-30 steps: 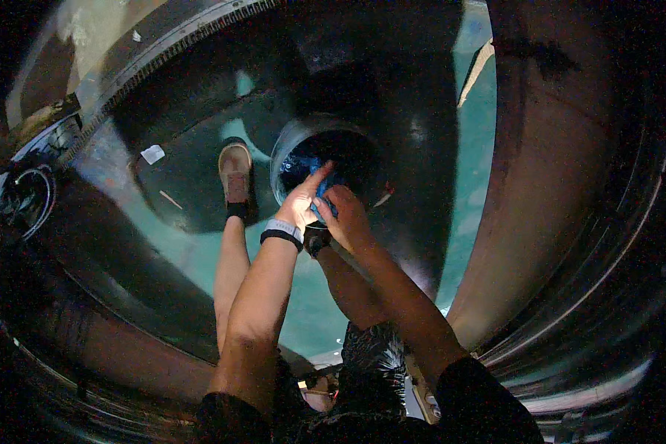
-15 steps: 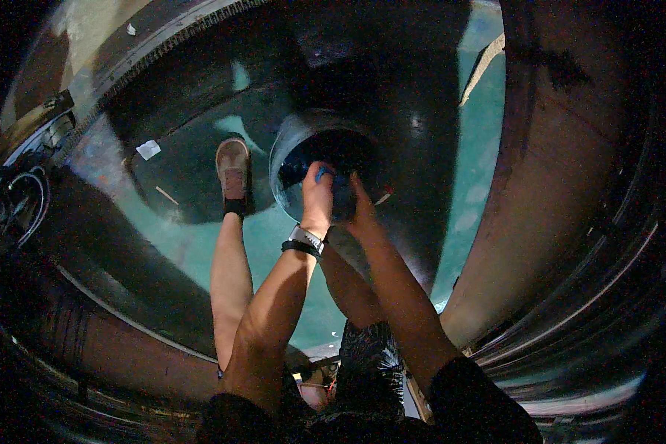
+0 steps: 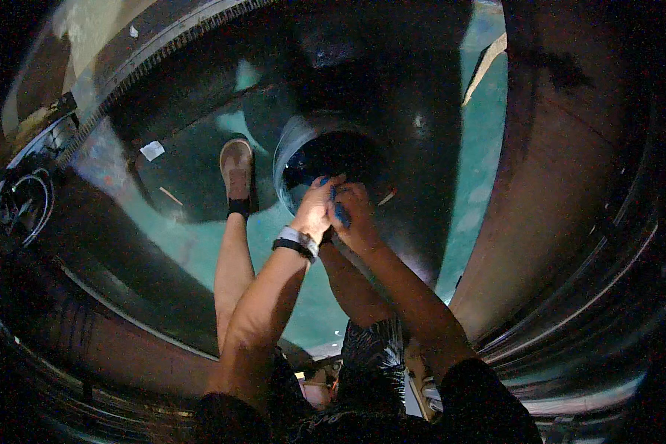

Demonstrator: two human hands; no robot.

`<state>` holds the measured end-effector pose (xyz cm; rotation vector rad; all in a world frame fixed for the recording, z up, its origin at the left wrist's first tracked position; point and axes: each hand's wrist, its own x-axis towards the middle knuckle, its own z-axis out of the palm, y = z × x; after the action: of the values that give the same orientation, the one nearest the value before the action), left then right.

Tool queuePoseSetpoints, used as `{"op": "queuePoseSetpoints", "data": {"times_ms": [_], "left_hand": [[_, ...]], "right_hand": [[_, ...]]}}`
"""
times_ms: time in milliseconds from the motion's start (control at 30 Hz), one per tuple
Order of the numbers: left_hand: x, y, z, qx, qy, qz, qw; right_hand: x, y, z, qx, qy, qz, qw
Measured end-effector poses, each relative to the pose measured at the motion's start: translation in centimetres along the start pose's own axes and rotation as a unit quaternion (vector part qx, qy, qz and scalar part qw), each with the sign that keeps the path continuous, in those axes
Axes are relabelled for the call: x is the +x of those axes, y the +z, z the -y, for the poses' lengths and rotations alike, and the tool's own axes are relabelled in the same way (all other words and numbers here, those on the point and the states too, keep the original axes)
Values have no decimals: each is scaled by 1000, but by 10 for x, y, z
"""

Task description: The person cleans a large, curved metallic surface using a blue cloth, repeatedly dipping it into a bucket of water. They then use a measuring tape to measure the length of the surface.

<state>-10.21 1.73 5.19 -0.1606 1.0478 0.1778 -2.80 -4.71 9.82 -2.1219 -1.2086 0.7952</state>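
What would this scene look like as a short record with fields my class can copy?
Left hand: closed on blue material, probably cloth
Right hand: closed on blue material too
Bucket: round, under the hands; inside too dark to read
Wristbands: one pale, one dark, on the left
Floor: green, partly shadowed; white scrap left of shoe

Past the hands, the far side of the bucket's mouth was open, its rim on the bucket (image 3: 287,144) within reach, but my left hand (image 3: 316,211) and right hand (image 3: 357,220), pressed together around the blue cloth (image 3: 341,214), blocked the near side. My right leg (image 3: 351,285) barred the way beneath them. Leftward, a floor (image 3: 275,220) gap separated bucket from shoe (image 3: 237,164); rightward, a short pale stick (image 3: 388,196) lay near the bucket.
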Motion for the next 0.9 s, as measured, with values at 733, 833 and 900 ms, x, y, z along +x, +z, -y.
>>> {"op": "queuePoseSetpoints", "data": {"times_ms": [733,833,900], "left_hand": [[-92,50,30,666,538,255,449],[-107,41,30,640,582,386,320],[-114,44,28,625,588,438,266]], "right_hand": [[-6,-20,-35,809,380,267,361],[-8,-32,-18,786,320,371,378],[-16,-38,-9,793,323,375,355]]}}
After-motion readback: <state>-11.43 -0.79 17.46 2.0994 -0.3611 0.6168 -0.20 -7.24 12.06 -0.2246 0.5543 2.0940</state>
